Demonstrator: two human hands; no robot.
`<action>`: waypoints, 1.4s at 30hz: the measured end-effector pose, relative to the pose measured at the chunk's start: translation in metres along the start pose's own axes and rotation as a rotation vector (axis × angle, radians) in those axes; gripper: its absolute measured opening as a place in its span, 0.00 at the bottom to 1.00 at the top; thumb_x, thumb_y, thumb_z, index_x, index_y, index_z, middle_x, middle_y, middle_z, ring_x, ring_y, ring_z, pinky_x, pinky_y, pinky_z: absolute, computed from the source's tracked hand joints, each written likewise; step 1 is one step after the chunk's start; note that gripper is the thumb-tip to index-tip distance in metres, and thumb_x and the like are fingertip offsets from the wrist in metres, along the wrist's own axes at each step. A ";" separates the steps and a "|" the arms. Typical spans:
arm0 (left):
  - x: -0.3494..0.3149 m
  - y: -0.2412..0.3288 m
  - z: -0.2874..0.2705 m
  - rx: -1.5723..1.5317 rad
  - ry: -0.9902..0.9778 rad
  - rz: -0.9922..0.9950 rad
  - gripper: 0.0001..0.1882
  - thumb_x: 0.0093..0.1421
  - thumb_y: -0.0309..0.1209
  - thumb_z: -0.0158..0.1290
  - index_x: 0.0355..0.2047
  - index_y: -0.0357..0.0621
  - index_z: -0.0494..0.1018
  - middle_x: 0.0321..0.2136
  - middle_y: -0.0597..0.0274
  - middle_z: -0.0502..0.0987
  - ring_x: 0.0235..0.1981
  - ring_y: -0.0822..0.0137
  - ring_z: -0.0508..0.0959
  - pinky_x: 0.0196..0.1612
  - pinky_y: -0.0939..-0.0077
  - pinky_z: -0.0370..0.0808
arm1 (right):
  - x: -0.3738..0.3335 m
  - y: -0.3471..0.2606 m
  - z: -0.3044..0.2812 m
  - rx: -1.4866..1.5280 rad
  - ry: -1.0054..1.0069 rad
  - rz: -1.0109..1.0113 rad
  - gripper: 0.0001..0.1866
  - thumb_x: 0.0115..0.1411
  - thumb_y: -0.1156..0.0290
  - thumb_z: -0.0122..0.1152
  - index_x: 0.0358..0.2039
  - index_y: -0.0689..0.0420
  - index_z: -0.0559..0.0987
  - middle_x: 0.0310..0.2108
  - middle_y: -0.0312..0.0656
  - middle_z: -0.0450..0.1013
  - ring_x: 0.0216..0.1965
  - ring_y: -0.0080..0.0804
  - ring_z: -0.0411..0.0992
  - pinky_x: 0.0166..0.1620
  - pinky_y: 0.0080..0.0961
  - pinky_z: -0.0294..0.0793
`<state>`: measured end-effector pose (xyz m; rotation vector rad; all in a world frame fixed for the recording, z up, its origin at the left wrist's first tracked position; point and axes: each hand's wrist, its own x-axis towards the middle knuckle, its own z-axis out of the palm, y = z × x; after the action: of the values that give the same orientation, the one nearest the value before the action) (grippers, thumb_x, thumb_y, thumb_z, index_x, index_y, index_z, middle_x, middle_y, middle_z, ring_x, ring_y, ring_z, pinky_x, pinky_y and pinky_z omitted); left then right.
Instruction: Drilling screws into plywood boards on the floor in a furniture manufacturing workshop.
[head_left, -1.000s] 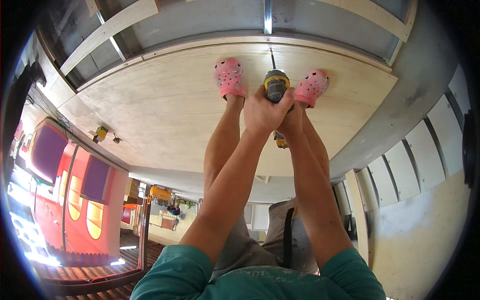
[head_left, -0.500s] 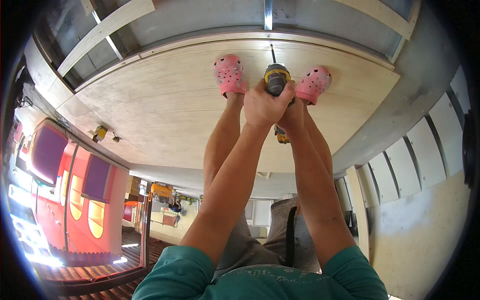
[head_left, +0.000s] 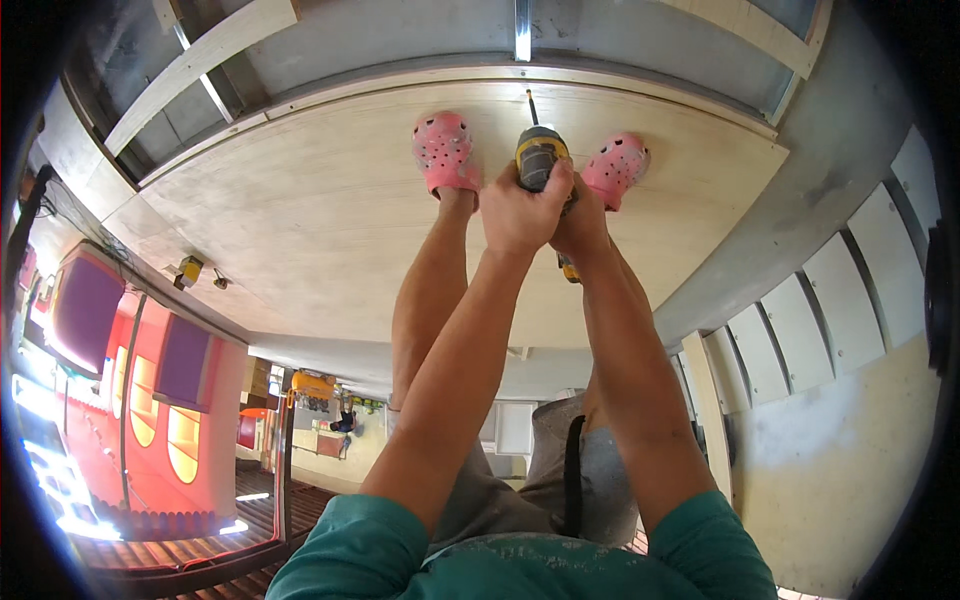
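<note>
Both my hands are closed around a yellow-and-black cordless drill (head_left: 540, 158). My left hand (head_left: 518, 215) wraps its body from the left. My right hand (head_left: 583, 222) grips lower on the right, partly hidden by the left one; a yellow bit of the tool's base shows below it. The long dark bit (head_left: 532, 107) points away from me, its tip at or just over the plywood sheet (head_left: 320, 200) near the far edge. Whether the tip touches the wood or a screw is too small to tell.
My feet stand on the sheet in pink clogs (head_left: 444, 150), one either side of the drill. Beyond its far edge lies an open frame with wooden strips (head_left: 200, 70) and a metal bar (head_left: 523, 30). A small yellow-and-black object (head_left: 188, 270) rests at the left. Pale panels (head_left: 795, 335) line the right.
The whole view has shifted slightly left. Against the sheet, the drill tip and my feet keep about the same place, and both hands still hold the drill.
</note>
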<state>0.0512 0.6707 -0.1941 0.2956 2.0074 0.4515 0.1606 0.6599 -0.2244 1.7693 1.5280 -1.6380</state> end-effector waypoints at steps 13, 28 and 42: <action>-0.001 -0.007 0.008 -0.155 0.104 0.012 0.23 0.47 0.46 0.54 0.23 0.32 0.73 0.15 0.51 0.74 0.19 0.65 0.76 0.26 0.73 0.71 | 0.008 -0.022 -0.020 -0.194 -0.109 0.148 0.19 0.45 0.61 0.58 0.33 0.60 0.68 0.29 0.54 0.72 0.34 0.51 0.71 0.36 0.42 0.70; -0.011 0.000 -0.137 -0.491 -0.606 -0.246 0.13 0.47 0.30 0.46 0.31 0.35 0.73 0.25 0.62 0.72 0.24 0.75 0.69 0.26 0.83 0.66 | -0.001 -0.025 -0.015 -0.371 -0.051 -0.146 0.13 0.41 0.69 0.57 0.28 0.59 0.72 0.27 0.51 0.72 0.32 0.50 0.71 0.35 0.38 0.71; -0.069 0.007 -0.249 -0.681 -0.772 -0.053 0.13 0.54 0.21 0.44 0.40 0.31 0.69 0.31 0.61 0.72 0.32 0.75 0.71 0.36 0.83 0.68 | -0.138 -0.092 0.019 0.029 0.069 0.094 0.18 0.40 0.69 0.57 0.34 0.63 0.71 0.28 0.50 0.72 0.30 0.45 0.72 0.35 0.34 0.71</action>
<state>-0.1389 0.6029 -0.0326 -0.0225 1.0314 0.8086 0.1036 0.6145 -0.0738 1.9010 1.4326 -1.5776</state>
